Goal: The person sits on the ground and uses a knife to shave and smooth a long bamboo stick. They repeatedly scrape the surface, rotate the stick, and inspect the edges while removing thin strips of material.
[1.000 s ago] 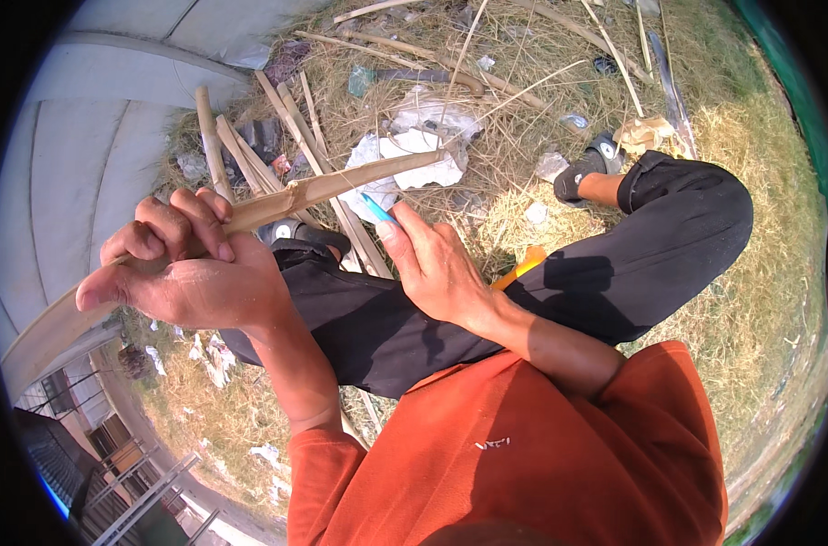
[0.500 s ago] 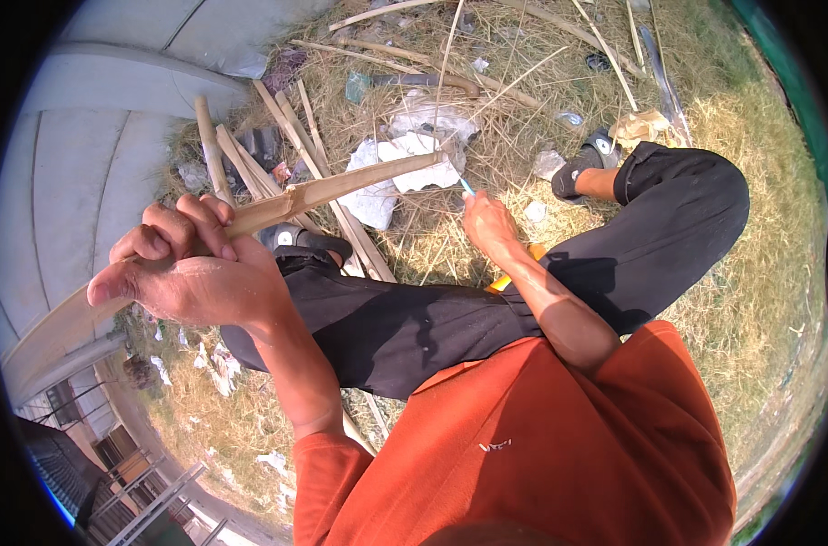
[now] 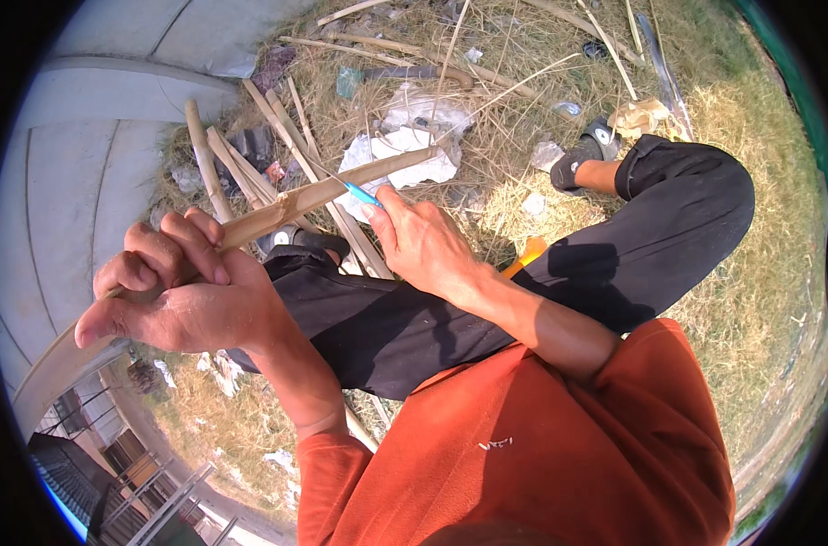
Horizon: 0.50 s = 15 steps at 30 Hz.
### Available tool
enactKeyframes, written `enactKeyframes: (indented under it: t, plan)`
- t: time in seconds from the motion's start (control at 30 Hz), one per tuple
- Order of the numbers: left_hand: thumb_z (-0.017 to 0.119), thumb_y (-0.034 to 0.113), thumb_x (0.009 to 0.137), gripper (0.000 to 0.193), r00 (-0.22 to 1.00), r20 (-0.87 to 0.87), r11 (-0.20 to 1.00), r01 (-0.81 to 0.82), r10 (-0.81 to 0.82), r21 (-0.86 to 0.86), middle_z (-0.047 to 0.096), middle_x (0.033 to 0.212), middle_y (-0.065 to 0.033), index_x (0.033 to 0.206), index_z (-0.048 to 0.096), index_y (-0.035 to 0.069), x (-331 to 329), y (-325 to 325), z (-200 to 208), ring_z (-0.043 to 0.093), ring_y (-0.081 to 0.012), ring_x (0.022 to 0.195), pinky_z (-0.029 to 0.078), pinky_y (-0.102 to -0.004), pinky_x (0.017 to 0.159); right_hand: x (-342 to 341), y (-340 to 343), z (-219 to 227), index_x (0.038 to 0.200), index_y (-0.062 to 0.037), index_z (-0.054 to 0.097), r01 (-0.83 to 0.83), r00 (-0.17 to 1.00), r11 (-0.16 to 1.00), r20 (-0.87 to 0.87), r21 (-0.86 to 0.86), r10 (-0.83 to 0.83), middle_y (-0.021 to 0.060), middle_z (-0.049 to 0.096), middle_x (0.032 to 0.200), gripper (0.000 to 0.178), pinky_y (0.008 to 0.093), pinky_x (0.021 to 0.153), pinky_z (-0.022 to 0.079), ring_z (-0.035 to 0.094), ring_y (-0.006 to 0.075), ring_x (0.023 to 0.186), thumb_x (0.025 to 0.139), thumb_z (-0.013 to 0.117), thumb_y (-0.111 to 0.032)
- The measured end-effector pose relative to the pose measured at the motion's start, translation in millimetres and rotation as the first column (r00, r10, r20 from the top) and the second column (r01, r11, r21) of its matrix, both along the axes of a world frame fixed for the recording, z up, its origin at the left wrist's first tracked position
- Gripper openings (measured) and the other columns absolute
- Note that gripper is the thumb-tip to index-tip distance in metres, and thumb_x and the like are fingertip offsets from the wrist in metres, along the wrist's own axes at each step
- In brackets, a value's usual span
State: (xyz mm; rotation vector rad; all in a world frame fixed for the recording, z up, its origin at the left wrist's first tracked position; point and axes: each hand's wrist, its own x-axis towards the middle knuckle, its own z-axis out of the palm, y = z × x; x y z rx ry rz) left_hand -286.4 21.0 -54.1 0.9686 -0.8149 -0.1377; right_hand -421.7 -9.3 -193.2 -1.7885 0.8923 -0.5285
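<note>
My left hand (image 3: 182, 287) is wrapped round a long split bamboo strip (image 3: 309, 197), which runs from the lower left up toward the middle. A node shows a little beyond my fingers. In my right hand (image 3: 427, 241) is a knife (image 3: 363, 194) with a light blue handle. Its thin blade lies against the strip, between the node and the far tip. The far end of the strip hangs over pale crumpled sheeting (image 3: 409, 150) on the ground.
Bamboo pieces (image 3: 204, 159) lean and lie by a pale grey wall (image 3: 63, 173) at the left. Thin strips and litter lie scattered over dry grass. My shoes (image 3: 589, 153) rest on the ground. An orange-yellow object (image 3: 526, 255) shows beside my right leg.
My right hand has moved the knife leftward along the strip, from its far tip toward the node. My left hand keeps its hold and has shifted slightly lower.
</note>
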Motion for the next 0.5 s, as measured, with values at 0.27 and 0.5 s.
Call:
enactKeyframes:
  t: [0.27, 0.5]
  plan:
    - [0.032, 0.067, 0.091, 0.058, 0.987, 0.007, 0.986, -0.160, 0.160, 0.038, 0.024, 0.053, 0.0013, 0.068, 0.034, 0.014, 7.9, 3.1, 4.2, 0.021, -0.0105, 0.037, 0.020, -0.0252, 0.038, -1.9, -14.5, -90.6, 0.094, -0.0001, 0.054, 0.073, 0.949, 0.975, -0.285, -0.211, -0.133, 0.0218, 0.059, 0.060, 0.030, 0.0531, 0.054, 0.046, 0.060, 0.0431, 0.058, 0.095, 0.048, -0.029]
    - [0.029, 0.068, 0.091, 0.060, 0.998, -0.016, 0.997, -0.065, 0.064, -0.041, 0.021, 0.052, 0.0017, 0.067, 0.032, 0.013, -1.0, -5.4, 0.2, 0.018, -0.0097, 0.037, 0.016, -0.0250, 0.036, -51.6, -43.6, -121.3, 0.103, 0.0009, 0.056, 0.096, 0.875, 0.994, -0.472, -0.053, -0.110, 0.0237, 0.061, 0.065, 0.039, 0.0511, 0.063, 0.049, 0.063, 0.0421, 0.067, 0.097, 0.042, -0.034]
